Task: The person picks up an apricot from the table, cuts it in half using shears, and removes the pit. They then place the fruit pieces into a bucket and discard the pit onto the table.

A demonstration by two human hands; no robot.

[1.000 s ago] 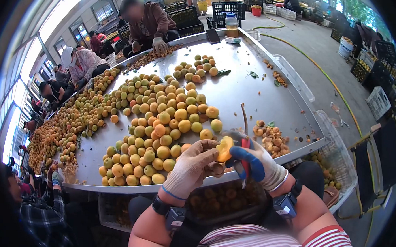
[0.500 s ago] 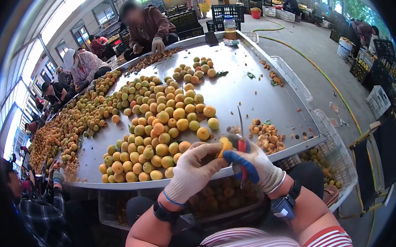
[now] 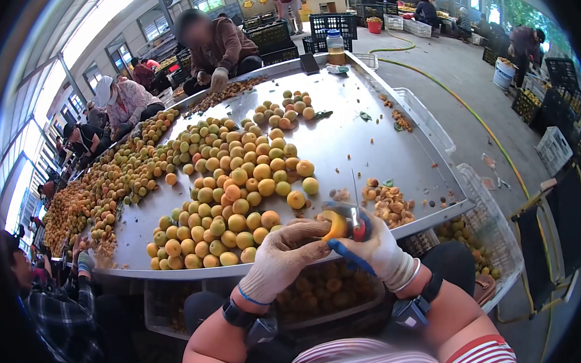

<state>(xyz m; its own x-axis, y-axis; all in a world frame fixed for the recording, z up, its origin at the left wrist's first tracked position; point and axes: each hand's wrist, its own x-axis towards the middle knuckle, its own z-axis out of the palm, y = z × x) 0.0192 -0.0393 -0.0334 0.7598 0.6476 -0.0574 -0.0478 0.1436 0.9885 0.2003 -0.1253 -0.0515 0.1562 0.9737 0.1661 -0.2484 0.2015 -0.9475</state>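
Observation:
My left hand, in a pale knitted glove, is closed on a yellow-orange fruit at the table's front edge. The fruit shows a cut, curved piece. Close beside it, my right hand, in a white and blue glove, is closed round a red-handled cutting tool, whose thin metal part points up and away. Both hands nearly touch. A large heap of whole fruits lies left of them on the metal table. Split pieces lie just beyond my right hand.
Crates of fruit stand below the table's edge at the right. Across the table a gloved person works, with more people along the left side. A folding chair, a hose and stacked crates are on the floor.
The fruit and the tool have turned in my hands, and the cut piece now shows as a curve. The tool's handle is more upright. The person across the table has moved a gloved hand left.

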